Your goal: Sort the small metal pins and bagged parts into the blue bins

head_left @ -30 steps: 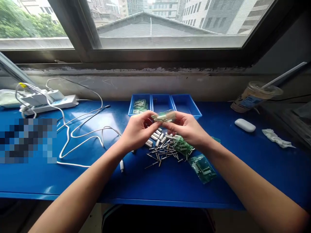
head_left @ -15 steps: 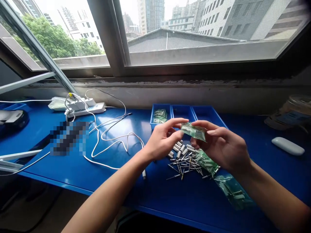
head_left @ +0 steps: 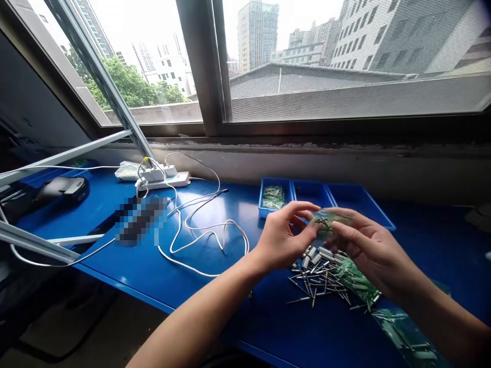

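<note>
— Grip check, head view: left hand [head_left: 282, 240], right hand [head_left: 372, 250], what have they got?

— Both are pinched on one small green bag [head_left: 329, 221]. Left fingertips hold its left end, right fingers clamp its right side. Neither hand is free.

— Change from half a second back?

— The bag lay flatter and plainer to see between the hands then; now it's bunched, with the fingertips closer together. Same two-hand hold. Mostly the head swung left: the cup and white case off to the right of the grip are gone from view, and a dark device [head_left: 63, 189] far left of it has come in.

— Where's the bag?

— Up in the air, not resting on anything, just this side of the blue tray [head_left: 356, 197] and above the metal pins [head_left: 318, 278] heaped under the grip.

— Around it?

— Loose green bags [head_left: 355, 281] lie below the right hand, with more in the tray's left compartment. The white cable [head_left: 203, 230] loops left of the left hand, and the power strip [head_left: 169, 180] sits beyond it on the table [head_left: 146, 266].

— So what does the change mean?

— My read: nothing set down, nothing let go, the handling of that bag goes on. Can't tell if it's sealed or open; too blurred.
</note>
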The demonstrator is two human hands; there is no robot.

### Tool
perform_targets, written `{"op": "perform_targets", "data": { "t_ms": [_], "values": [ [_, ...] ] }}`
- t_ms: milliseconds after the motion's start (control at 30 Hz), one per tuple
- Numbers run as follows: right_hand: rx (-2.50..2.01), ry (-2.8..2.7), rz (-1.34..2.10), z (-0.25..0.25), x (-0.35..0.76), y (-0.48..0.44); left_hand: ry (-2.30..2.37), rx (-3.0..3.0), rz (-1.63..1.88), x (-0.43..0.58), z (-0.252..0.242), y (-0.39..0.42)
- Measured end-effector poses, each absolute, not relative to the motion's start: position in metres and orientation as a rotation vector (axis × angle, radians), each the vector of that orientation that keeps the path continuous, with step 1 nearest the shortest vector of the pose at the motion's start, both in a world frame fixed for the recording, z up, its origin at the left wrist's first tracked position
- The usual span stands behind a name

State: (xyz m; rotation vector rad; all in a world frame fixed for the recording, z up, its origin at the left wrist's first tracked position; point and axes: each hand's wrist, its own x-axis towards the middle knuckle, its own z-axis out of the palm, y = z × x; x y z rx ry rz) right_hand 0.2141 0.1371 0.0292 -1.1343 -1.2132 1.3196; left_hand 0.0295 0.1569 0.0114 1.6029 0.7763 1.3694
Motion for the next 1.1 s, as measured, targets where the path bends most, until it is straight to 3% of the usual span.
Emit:
{"op": "perform_targets", "data": {
  "t_ms": [267, 467, 600, 900, 1100],
  "values": [
    [-1.259, -1.391, 1.190, 0.032, 0.224, 0.135, 0.831, 1.628, 1.403, 0.032, 0.009, 0.156],
    [-0.874, -1.231, 1.397, 0.030, 0.229, 0.138, 0.963, 1.655, 1.454, 0.032, 0.012, 0.154],
    [-0.752, -1.210, 1.209, 0.038, 0.235, 0.138, 0.975, 1.567, 1.460, 0.028, 0.013, 0.155],
    [-1.370, -1.370, 0.475, 0.039, 0.286, 0.170, 1.022, 1.586, 1.401, 0.028, 0.013, 0.154],
    [-1.626, -1.534, 0.464, 0.023, 0.305, 0.189, 1.016, 1.614, 1.351, 0.030, 0.014, 0.152]
  ]
}}
